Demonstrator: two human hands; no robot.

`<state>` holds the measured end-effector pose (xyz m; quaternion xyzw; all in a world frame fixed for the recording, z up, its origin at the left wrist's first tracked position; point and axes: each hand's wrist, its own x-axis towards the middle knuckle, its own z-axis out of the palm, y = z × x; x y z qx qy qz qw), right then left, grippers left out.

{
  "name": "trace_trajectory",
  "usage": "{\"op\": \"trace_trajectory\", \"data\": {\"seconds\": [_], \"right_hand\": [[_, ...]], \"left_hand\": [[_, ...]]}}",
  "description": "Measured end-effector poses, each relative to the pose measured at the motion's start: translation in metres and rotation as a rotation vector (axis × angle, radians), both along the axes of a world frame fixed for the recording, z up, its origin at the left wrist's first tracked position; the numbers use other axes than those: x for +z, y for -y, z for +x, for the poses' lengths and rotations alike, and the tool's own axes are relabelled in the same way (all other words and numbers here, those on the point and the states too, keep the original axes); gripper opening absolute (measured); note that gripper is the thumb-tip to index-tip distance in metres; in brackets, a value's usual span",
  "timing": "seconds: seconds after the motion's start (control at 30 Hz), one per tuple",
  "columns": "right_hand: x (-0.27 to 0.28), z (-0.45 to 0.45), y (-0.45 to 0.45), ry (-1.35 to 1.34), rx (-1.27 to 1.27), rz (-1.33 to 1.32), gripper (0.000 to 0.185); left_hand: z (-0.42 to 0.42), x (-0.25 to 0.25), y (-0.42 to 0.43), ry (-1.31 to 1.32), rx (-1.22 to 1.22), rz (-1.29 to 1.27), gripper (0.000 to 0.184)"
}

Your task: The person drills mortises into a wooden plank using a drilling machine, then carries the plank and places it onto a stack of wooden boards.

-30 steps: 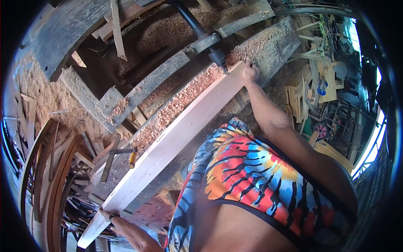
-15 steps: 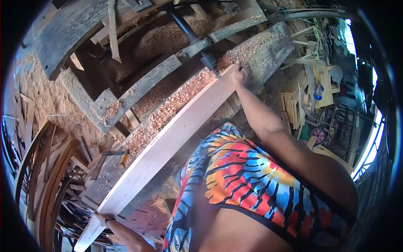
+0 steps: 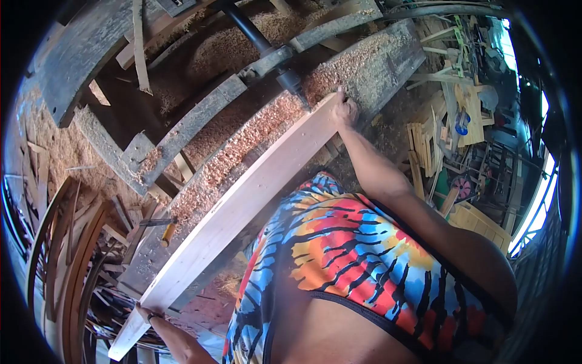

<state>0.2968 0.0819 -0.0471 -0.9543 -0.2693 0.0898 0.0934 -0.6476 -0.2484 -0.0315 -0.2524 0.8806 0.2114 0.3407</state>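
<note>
A long pale wooden board lies slantwise across a work bench. My right hand is closed on its upper right end, with the thumb raised along the end edge. Near the lower left end my left hand, with a dark band at the wrist, grips the board; its fingers are partly hidden beneath. A dark spindle with a bit reaches the board's far edge close to my right hand. Wood shavings are heaped along that far edge.
A tool with a yellow handle lies on the bench left of the board. Curved wooden strips stand at the lower left. Beyond the bench is a heavy timber frame. Wood pieces and a blue object are at the right.
The board and both hands have shifted slightly right relative to the spindle, exposing a gap in the shavings along the far edge. The whole view has also shifted. Both hands keep their hold.
</note>
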Motion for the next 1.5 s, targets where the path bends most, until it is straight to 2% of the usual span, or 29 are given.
{"op": "trace_trajectory", "data": {"seconds": [0.17,0.27,0.5,0.57,0.7,0.8,0.9,1.03,1.4,1.5], "right_hand": [[-0.004,0.004,-0.004,-0.035,-0.015,0.026,0.09],[-0.011,0.011,-0.004,0.006,0.009,0.037,0.089],[0.012,-0.006,-0.007,-0.022,0.033,0.069,0.089],[-0.002,0.003,0.002,0.019,0.044,0.048,0.089],[-0.009,0.011,-0.001,0.016,0.019,0.009,0.088],[0.01,-0.004,0.001,-0.045,-0.022,0.054,0.086],[-0.01,0.011,0.025,0.038,-0.003,0.149,0.085],[-0.01,0.021,0.03,-0.013,-0.037,0.043,0.085],[-0.024,0.035,0.025,-0.031,0.021,0.069,0.091],[0.0,0.009,-0.011,-0.045,0.038,0.001,0.093]], "left_hand": [[-0.004,-0.008,0.007,0.029,-0.007,0.036,0.091],[0.014,0.001,-0.004,-0.075,-0.013,0.037,0.089],[0.005,-0.008,0.009,-0.108,0.046,0.082,0.091],[0.008,-0.006,0.007,-0.157,0.026,0.045,0.092],[0.011,-0.005,0.007,-0.118,0.031,0.057,0.093],[-0.003,-0.006,0.01,-0.047,0.045,0.066,0.094],[-0.006,-0.01,0.01,-0.025,0.043,0.078,0.095],[-0.001,-0.004,0.01,-0.053,-0.022,0.046,0.094],[-0.002,-0.008,0.011,-0.03,0.004,0.049,0.098],[0.017,0.002,-0.001,-0.042,0.034,0.045,0.096]]}}
